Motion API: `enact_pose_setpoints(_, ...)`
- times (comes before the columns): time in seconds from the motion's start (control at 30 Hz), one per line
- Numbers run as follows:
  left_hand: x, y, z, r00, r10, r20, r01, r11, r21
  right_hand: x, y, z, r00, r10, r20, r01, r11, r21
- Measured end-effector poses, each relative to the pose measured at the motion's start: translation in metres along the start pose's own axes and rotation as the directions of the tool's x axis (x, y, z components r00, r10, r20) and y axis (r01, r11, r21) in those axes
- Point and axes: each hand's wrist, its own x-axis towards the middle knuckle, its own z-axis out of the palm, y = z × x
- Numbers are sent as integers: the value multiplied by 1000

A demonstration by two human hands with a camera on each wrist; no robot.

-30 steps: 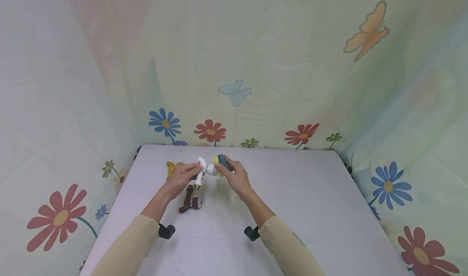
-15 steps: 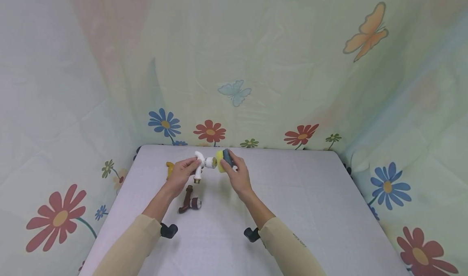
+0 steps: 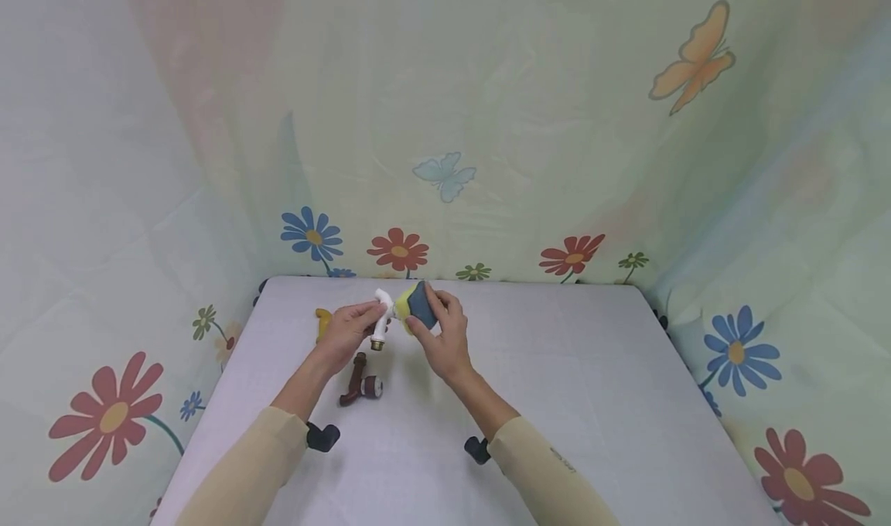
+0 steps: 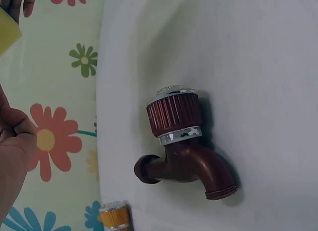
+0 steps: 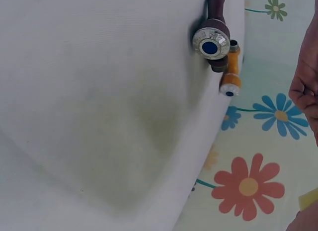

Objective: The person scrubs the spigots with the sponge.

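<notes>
A white tap (image 3: 383,321) with a brass-coloured threaded end is pinched by my left hand (image 3: 346,331) above the table, its spout pointing up and away. My right hand (image 3: 447,340) grips a yellow and dark blue sponge (image 3: 421,306), which is wrapped against the tap's knob and hides it. In the left wrist view the left hand (image 4: 14,146) shows at the left edge, with a corner of the yellow sponge (image 4: 7,35) above it. The right wrist view catches only a sliver of sponge (image 5: 309,198) at lower right.
On the white-covered table (image 3: 557,371) a brown tap (image 3: 360,383) lies just below the left hand. A yellow tap (image 3: 323,321) lies behind that hand, partly hidden. A flowered cloth (image 3: 557,162) hangs behind the table.
The sponge pulled slightly off the tap's knob half a second ago, showing its end. Now the right hand has moved left and turned, covering the knob with the sponge. The white tap rose slightly.
</notes>
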Motion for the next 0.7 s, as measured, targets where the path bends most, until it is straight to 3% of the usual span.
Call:
enact_pose_setpoints(0.23, -3, 3, 4, 999, -33, 36, 32, 999, 25, 3, 1, 3, 999, 41, -21, -39, 997, 66)
enact_pose_setpoints(0.47, -4, 0, 3, 991, -40, 125, 38, 999, 20, 2, 4, 5, 998, 55, -19, -53, 996, 71)
enact_pose_setpoints(0.7, -5, -1, 1, 988, -41, 147, 37, 999, 30, 3, 5, 6, 997, 73, -14, -72, 994, 78)
